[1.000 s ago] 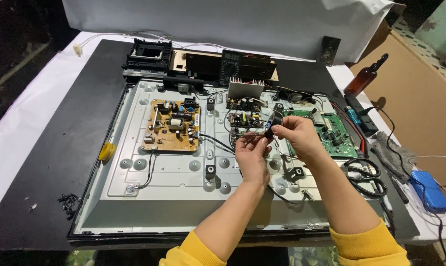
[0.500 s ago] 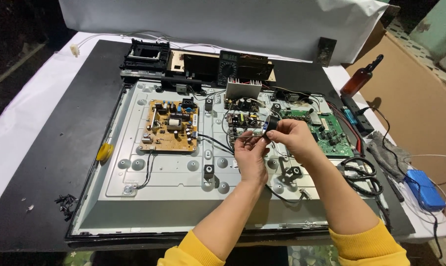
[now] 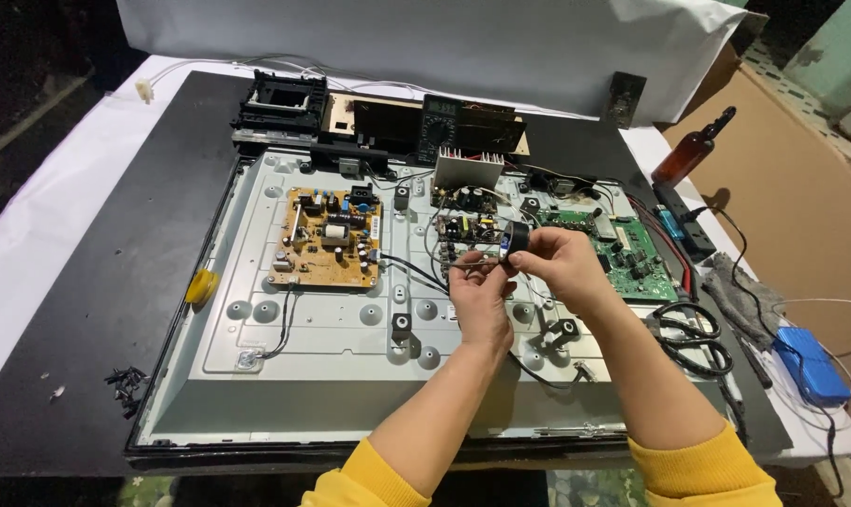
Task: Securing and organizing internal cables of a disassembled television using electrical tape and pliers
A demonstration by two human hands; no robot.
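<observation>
Black roll of tape [image 3: 515, 239] sits pinched in the right hand [image 3: 562, 268], raised just above the small middle circuit board [image 3: 468, 228] of an opened flat television's grey metal back panel [image 3: 332, 347]. Left hand [image 3: 480, 299] closes its fingertips on a thin wire end [image 3: 468, 266] right beside the roll. Tan power board [image 3: 328, 238] lies to the left, green board [image 3: 623, 252] to the right, black scissors [image 3: 690, 333] near the panel's right edge.

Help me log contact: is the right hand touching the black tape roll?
Touching. The head view shows the right hand pinching the black tape roll between its fingertips, above the metal back panel.
</observation>
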